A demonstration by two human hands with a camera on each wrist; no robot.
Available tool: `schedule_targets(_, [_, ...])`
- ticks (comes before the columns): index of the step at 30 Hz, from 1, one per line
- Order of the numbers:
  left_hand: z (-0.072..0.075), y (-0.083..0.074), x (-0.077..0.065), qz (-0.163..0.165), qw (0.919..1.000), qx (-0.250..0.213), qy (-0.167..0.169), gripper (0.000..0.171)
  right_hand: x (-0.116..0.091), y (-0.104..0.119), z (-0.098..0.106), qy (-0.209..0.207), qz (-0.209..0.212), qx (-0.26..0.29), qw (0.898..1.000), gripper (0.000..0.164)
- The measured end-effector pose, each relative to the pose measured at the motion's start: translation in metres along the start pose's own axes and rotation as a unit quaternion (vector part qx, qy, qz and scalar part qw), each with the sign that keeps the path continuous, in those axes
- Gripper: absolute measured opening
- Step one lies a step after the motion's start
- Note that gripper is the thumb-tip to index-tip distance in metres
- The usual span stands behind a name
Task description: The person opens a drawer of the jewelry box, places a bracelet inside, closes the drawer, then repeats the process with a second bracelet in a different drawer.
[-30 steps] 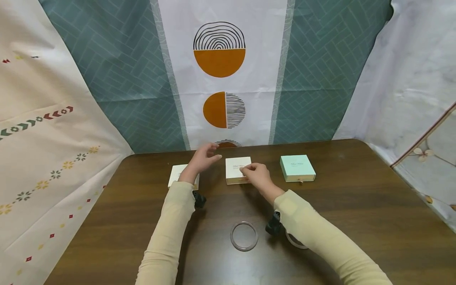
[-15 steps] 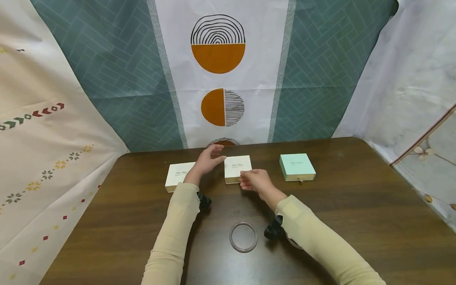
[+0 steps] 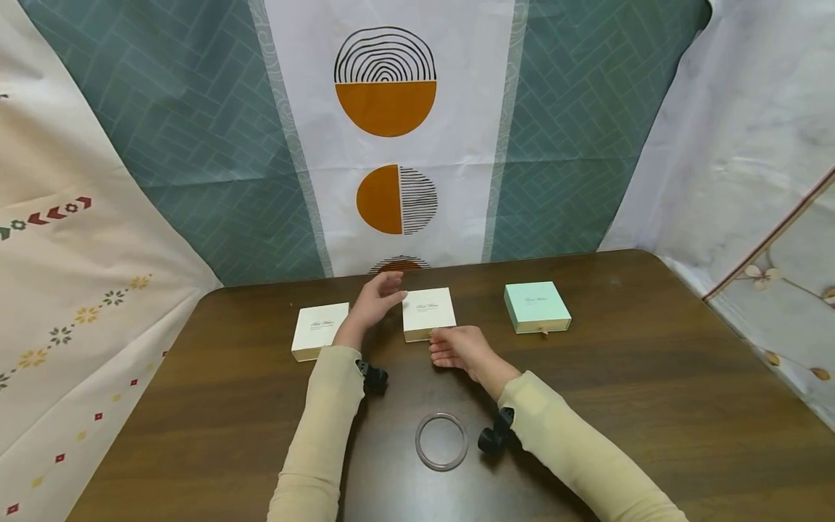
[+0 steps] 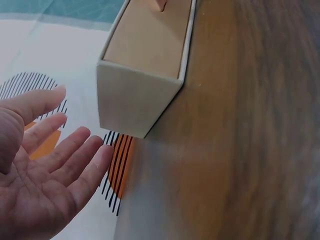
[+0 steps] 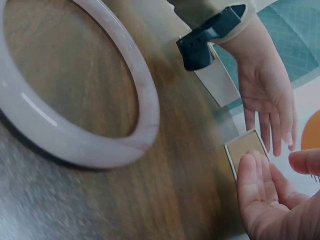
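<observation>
A white lidded gift box (image 3: 428, 312) with a tan drawer front sits at the back middle of the table. My left hand (image 3: 377, 303) is by its left side, fingers spread and loosely bent; the left wrist view shows the palm (image 4: 45, 185) beside the box's plain end (image 4: 132, 97), holding nothing. My right hand (image 3: 462, 349) is at the box's front edge, by its small pull tab. In the right wrist view, its fingers (image 5: 257, 180) lie over part of the drawer front (image 5: 245, 147), the thumb (image 5: 305, 161) held apart from them.
Another white box (image 3: 320, 328) stands to the left, partly behind my left hand. A mint-green box (image 3: 537, 307) with a pull tab is at the back right. A pale bangle (image 3: 422, 453) lies nearer on the brown table (image 3: 196, 435). Patterned cloths (image 3: 554, 145) hang behind.
My right hand has come down from over the middle box's top to its front edge. My left hand has moved closer to that box's left side, uncovering more of the left box.
</observation>
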State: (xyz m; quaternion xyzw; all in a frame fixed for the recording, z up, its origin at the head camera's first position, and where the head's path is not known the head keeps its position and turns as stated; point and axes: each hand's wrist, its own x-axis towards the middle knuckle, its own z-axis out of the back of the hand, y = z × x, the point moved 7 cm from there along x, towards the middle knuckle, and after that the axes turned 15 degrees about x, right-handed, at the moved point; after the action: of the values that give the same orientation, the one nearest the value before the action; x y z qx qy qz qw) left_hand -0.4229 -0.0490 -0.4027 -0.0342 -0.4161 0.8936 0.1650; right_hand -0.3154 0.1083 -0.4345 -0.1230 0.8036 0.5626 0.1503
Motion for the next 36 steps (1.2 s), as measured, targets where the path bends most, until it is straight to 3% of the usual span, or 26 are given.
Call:
schedule_targets(14, [-0.012, 0.009, 0.003, 0.021, 0.9991, 0.004, 0.037, 0.049, 0.008, -0.009, -0.002, -0.009, -0.021, 0.044, 0.999, 0.033])
schedule_targets(21, [-0.016, 0.017, 0.007, 0.052, 0.9960, -0.028, 0.067, 0.052, 0.012, -0.009, -0.004, -0.010, -0.031, 0.061, 0.998, 0.035])
schedule_targets(36, [-0.016, 0.018, -0.017, 0.050, 0.9918, -0.059, 0.102, 0.060, 0.001, -0.023, -0.008, -0.032, -0.028, 0.089, 0.995, 0.028])
